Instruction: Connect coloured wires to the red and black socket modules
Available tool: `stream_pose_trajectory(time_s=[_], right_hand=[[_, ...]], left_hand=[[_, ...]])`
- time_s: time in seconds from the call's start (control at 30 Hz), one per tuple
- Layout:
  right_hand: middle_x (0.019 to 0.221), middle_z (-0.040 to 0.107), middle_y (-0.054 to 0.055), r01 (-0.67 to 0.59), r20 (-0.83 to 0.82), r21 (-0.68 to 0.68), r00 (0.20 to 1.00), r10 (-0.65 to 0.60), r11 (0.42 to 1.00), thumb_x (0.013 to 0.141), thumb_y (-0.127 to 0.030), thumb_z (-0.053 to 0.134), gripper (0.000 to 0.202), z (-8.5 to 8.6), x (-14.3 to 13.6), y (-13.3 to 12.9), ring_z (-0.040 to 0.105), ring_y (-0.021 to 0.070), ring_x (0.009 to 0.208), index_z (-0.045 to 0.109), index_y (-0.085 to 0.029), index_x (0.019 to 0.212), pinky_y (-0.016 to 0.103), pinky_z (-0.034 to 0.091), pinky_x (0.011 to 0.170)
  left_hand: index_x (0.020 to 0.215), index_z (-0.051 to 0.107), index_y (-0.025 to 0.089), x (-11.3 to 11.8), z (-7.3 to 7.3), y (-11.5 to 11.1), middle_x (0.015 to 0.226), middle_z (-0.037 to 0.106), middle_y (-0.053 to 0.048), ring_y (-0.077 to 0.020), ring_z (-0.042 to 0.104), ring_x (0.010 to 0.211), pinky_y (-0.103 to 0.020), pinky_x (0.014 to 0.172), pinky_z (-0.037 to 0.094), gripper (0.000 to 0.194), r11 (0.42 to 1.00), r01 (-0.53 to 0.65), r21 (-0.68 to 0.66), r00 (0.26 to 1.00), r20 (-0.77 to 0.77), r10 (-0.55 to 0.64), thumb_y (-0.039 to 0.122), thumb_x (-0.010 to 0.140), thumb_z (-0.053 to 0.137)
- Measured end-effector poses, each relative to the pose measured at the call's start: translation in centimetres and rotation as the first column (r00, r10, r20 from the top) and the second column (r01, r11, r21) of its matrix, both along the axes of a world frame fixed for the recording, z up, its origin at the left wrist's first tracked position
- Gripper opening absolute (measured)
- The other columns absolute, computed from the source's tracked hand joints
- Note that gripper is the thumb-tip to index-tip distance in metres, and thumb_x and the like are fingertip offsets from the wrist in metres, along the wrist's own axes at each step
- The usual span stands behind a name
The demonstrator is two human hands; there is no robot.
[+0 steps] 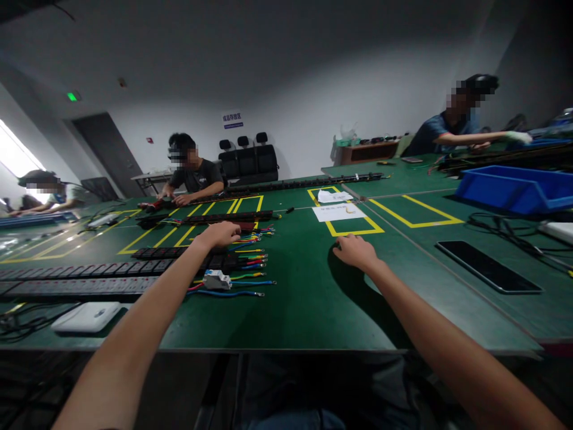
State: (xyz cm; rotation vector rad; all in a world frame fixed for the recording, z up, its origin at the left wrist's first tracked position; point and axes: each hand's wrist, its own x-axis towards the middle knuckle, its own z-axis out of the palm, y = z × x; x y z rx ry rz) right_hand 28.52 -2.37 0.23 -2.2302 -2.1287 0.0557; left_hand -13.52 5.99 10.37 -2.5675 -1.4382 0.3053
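Note:
My left hand (222,234) lies palm down over the dark power strips (152,252) left of centre, its fingers slightly bent and open; the contact beneath it is hidden. Just right of it, coloured wires (255,258) with metal end lugs stick out from the strip ends. Below the hand, a grey-white block (217,280) sits on the wires of the nearest strips. My right hand (355,251) rests low at the green table (295,316), fingers loosely curled but apart, holding nothing visible. It is nearest to a yellow tape rectangle (356,232) and a white paper sheet (339,212).
A black phone (489,266), black cables (505,230) and a blue bin (514,190) are on the right. A white device (87,316) lies front left. Long strips (313,183) cross the far side. People sit at far left, behind and at right.

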Motion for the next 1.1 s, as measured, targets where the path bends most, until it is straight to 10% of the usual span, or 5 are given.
stream_pose_trajectory(time_s=[0.4,1.1], right_hand=[[0.131,0.064,0.022,-0.002,0.007,-0.005,1.000,0.002,1.000,0.103,-0.037,0.043,0.042,0.4,-0.3,-0.3,0.061,0.0355,0.121,0.069,-0.015,0.129,0.046,0.051,0.094],[0.128,0.064,0.027,0.044,0.033,0.030,0.998,-0.045,0.999,0.101,-0.031,0.039,0.047,0.3,-1.5,-0.5,0.062,0.0384,0.119,0.069,-0.010,0.131,0.048,0.050,0.094]], left_hand=[[0.130,0.071,0.027,-1.5,-0.2,-3.0,0.127,0.076,-0.006,-0.0273,0.072,0.113,-0.028,0.087,0.053,0.063,0.940,-0.159,-0.302,0.987,-0.071,0.144,0.041,0.070,0.085],[0.121,0.077,0.026,1.9,-1.2,-4.2,0.120,0.078,-0.007,-0.0310,0.072,0.109,-0.032,0.085,0.052,0.062,0.974,0.031,-0.225,0.999,0.033,-0.024,0.057,0.068,0.085]])
